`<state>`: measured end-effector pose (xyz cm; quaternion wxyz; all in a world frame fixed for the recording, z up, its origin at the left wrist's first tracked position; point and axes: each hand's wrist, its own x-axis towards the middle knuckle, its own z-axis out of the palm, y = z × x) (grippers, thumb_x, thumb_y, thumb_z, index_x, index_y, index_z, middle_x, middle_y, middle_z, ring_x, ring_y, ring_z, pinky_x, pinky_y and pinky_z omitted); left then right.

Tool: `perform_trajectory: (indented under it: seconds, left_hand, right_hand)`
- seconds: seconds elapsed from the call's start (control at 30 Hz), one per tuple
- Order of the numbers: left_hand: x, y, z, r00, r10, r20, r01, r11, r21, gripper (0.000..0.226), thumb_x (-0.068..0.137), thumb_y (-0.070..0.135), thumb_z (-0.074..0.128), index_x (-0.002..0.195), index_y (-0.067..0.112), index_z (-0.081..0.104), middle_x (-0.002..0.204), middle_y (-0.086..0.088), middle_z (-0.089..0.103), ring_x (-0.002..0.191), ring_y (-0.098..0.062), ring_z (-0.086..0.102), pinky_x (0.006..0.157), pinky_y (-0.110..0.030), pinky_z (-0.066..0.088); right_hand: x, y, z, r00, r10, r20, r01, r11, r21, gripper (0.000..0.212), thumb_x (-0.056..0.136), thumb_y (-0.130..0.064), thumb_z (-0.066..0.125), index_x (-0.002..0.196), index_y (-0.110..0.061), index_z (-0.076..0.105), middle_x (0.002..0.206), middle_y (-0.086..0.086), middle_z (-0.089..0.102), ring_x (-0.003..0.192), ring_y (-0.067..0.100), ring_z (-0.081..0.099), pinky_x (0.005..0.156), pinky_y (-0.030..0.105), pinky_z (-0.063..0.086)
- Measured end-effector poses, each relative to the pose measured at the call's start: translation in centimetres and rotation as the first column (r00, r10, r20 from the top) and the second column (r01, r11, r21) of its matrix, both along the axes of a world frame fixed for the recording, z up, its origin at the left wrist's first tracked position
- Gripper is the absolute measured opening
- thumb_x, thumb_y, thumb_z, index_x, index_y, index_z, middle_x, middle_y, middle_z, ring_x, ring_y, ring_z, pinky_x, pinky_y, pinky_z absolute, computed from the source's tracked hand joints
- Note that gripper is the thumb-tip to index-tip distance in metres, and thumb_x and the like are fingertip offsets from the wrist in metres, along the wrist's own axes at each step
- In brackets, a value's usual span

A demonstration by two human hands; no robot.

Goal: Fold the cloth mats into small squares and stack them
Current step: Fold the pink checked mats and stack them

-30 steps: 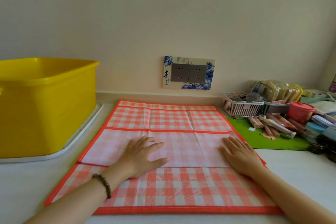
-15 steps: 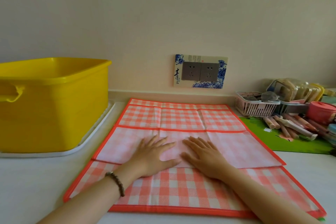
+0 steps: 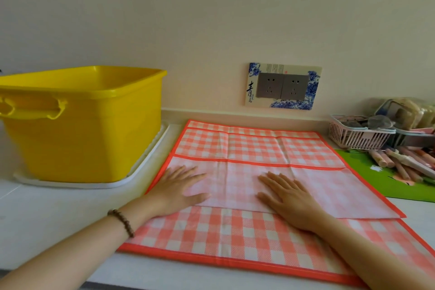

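An orange-and-white checked cloth mat (image 3: 254, 148) with an orange border lies spread on the white counter. Its middle band is folded over and shows the pale underside (image 3: 341, 193). My left hand (image 3: 179, 188) rests flat, fingers apart, on the left end of that pale band. My right hand (image 3: 287, 198) presses flat on the band's middle. Neither hand grips anything. A bead bracelet circles my left wrist.
A big yellow tub (image 3: 80, 120) stands on a white tray (image 3: 141, 172) at the left. At the right are a green mat (image 3: 376, 183), a pink basket (image 3: 353, 134) and several small tubes and containers. A wall socket plate (image 3: 282, 86) is behind.
My left hand has slid left along the pale fold. My right hand came from the right end to the middle and stays there. The view has shifted left.
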<state>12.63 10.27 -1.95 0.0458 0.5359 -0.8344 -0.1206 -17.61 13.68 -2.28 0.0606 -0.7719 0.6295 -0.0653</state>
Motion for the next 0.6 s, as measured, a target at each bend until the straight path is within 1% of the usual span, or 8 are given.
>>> perform_trajectory:
  seconds: [0.07,0.17,0.23,0.3,0.4,0.47,0.53,0.6]
  left_hand:
    - [-0.2,0.2,0.3,0.999,-0.009,-0.031,0.009,1.000,0.009,0.110,0.049,0.099,0.004,0.146,0.049,0.009,0.159,0.014,-0.001,0.146,-0.011,-0.010,0.116,-0.037,-0.008]
    - [-1.4,0.7,1.0,0.993,-0.069,-0.097,0.066,0.997,-0.035,0.094,0.068,0.086,0.030,0.148,0.041,0.014,0.158,0.016,0.005,0.145,-0.007,-0.005,0.117,-0.035,-0.004]
    - [-2.8,1.5,1.4,0.981,-0.148,-0.128,0.144,0.989,-0.043,0.087,0.073,0.077,0.047,0.147,0.039,0.022,0.156,0.019,0.011,0.144,-0.002,0.000,0.119,-0.032,-0.001]
    - [-4.1,2.0,1.6,0.972,-0.197,-0.129,0.195,0.980,-0.031,0.078,0.075,0.071,0.056,0.143,0.042,0.032,0.154,0.022,0.019,0.143,-0.001,0.008,0.116,-0.027,0.004]
    - [-5.1,2.1,1.8,0.968,-0.212,-0.131,0.204,0.976,-0.070,0.062,0.079,0.065,0.058,0.136,0.042,0.047,0.148,0.021,0.035,0.137,0.000,0.027,0.109,-0.019,0.017]
    - [-5.1,2.1,2.0,0.969,-0.234,-0.073,0.224,0.966,-0.133,0.054,0.085,0.060,0.055,0.134,0.039,0.051,0.144,0.018,0.042,0.133,-0.001,0.036,0.106,-0.016,0.023]
    - [-5.1,2.2,1.7,0.967,-0.254,-0.007,0.249,0.953,-0.174,0.052,0.088,0.059,0.049,0.135,0.035,0.051,0.142,0.015,0.046,0.131,-0.001,0.040,0.107,-0.019,0.027]
    - [-5.1,2.3,1.4,0.960,-0.278,0.022,0.276,0.938,-0.210,0.048,0.093,0.053,0.045,0.134,0.031,0.052,0.141,0.012,0.049,0.130,-0.003,0.043,0.109,-0.021,0.032]
  right_hand:
    - [0.1,0.1,0.1,1.000,0.004,-0.001,-0.004,1.000,0.004,0.109,0.051,-0.090,-0.017,0.147,-0.044,0.005,0.157,-0.016,0.002,0.146,0.009,-0.002,0.118,0.033,-0.002]
    - [0.0,0.0,0.1,1.000,0.002,-0.002,-0.002,1.000,0.012,0.108,0.052,-0.089,-0.017,0.147,-0.044,0.004,0.158,-0.015,0.001,0.146,0.009,-0.002,0.118,0.034,-0.003]
    - [0.0,0.0,0.0,1.000,0.011,0.003,-0.011,1.000,0.013,0.109,0.051,-0.090,-0.017,0.147,-0.044,0.004,0.158,-0.015,0.001,0.146,0.009,-0.003,0.118,0.034,-0.003]
    - [0.0,0.1,0.0,1.000,0.014,0.000,-0.014,1.000,0.021,0.103,0.056,-0.087,-0.012,0.148,-0.043,0.004,0.158,-0.015,0.001,0.146,0.009,-0.003,0.118,0.034,-0.003]
    - [0.0,0.1,0.2,1.000,0.000,0.018,-0.001,1.000,0.029,0.080,0.076,-0.076,0.006,0.148,-0.042,0.009,0.157,-0.016,0.005,0.146,0.009,-0.001,0.118,0.033,-0.002]
    - [-0.1,0.0,0.1,0.999,0.003,0.043,-0.004,1.000,0.015,0.065,0.088,-0.067,0.018,0.148,-0.042,0.014,0.157,-0.015,0.009,0.146,0.008,0.002,0.118,0.032,-0.001]
    - [-0.4,0.0,0.0,0.997,0.034,0.070,-0.034,0.999,0.006,0.068,0.085,-0.070,0.015,0.147,-0.041,0.018,0.157,-0.016,0.012,0.145,0.007,0.005,0.118,0.031,0.002]
    - [-0.8,0.1,0.0,0.990,0.103,0.095,-0.104,0.994,0.012,0.084,0.073,-0.080,0.003,0.146,-0.042,0.019,0.156,-0.017,0.015,0.144,0.005,0.007,0.119,0.030,0.004]
